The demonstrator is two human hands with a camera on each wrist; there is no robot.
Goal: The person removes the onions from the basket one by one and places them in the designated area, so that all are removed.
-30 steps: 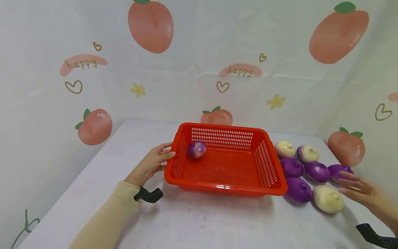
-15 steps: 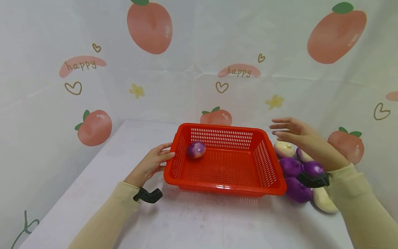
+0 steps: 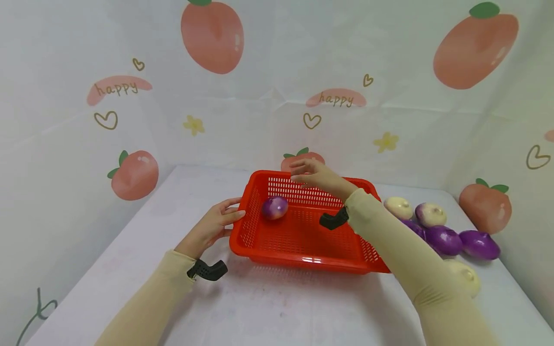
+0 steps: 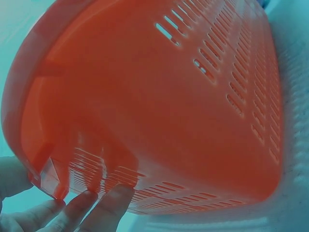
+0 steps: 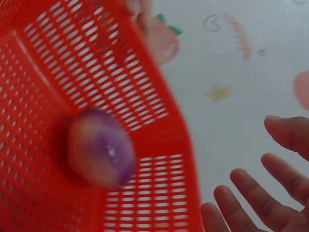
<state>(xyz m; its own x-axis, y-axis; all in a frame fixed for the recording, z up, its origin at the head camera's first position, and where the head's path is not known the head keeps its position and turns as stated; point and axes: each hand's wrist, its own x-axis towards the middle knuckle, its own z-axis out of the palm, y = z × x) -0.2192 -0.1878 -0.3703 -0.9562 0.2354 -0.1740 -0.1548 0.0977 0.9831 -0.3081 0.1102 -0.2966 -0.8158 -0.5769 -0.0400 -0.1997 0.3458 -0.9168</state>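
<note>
Spread and holding nothing, the right hand hovers over the far wall of the red perforated plastic basket. Below and to its left, inside the basket's far left corner, lies the smooth purple-and-white onion-shaped bulb. It looks light, hard and slippery, likely to roll, so cupping its widest girth seems best. Opposite, the left hand rests straight-fingered against the basket's outer left wall. Low walls leave room from above.

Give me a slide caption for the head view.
Open right hand above red plastic basket holding one purple-white turnip; left hand touches its rim.
</note>
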